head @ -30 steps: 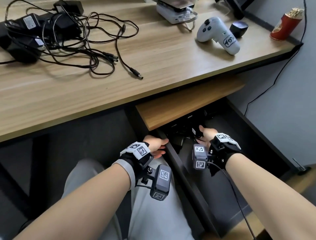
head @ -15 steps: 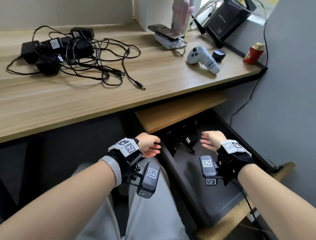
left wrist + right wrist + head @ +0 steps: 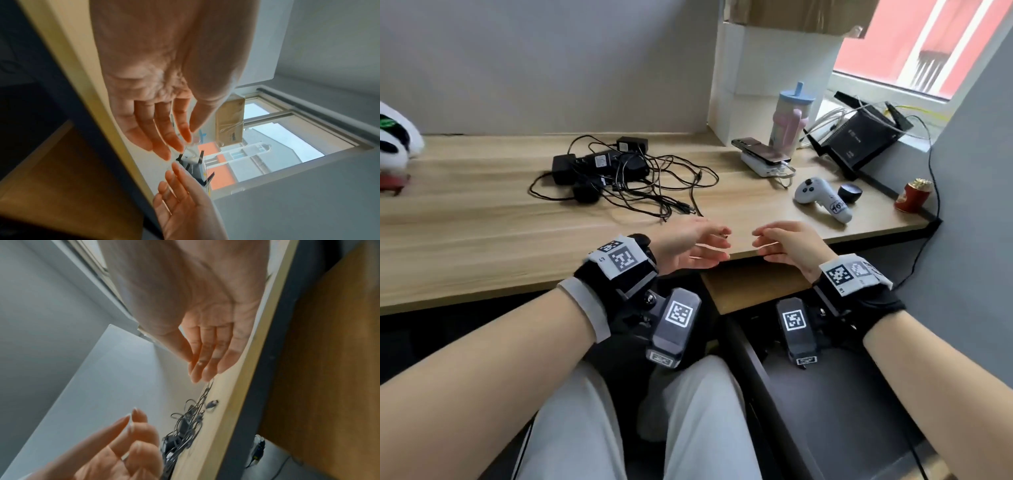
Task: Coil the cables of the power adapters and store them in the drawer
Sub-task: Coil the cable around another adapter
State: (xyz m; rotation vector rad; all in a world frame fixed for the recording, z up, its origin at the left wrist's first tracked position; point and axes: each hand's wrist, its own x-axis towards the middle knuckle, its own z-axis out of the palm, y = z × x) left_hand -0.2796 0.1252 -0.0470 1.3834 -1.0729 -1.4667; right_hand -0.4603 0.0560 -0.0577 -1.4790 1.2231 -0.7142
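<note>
A tangle of black power adapters with thin, limp cables (image 3: 616,178) lies mid-desk toward the rear edge of the wooden desk (image 3: 465,240); I'd grip the rigid bricks first. My left hand (image 3: 688,248) and right hand (image 3: 787,246) hover empty, fingers relaxed, at the front edge.

Drawer (image 3: 859,411) interior mostly behind forearms; tangled cables (image 3: 654,185) overlap, individual adapters hard to separate.

adapters (image 3: 599,168) tangled mid-desk (image 3: 482,233), toward back edge | controller (image 3: 822,197) near right front corner | phone (image 3: 760,150) behind it | drawer (image 3: 842,394) under desk's right end
</note>
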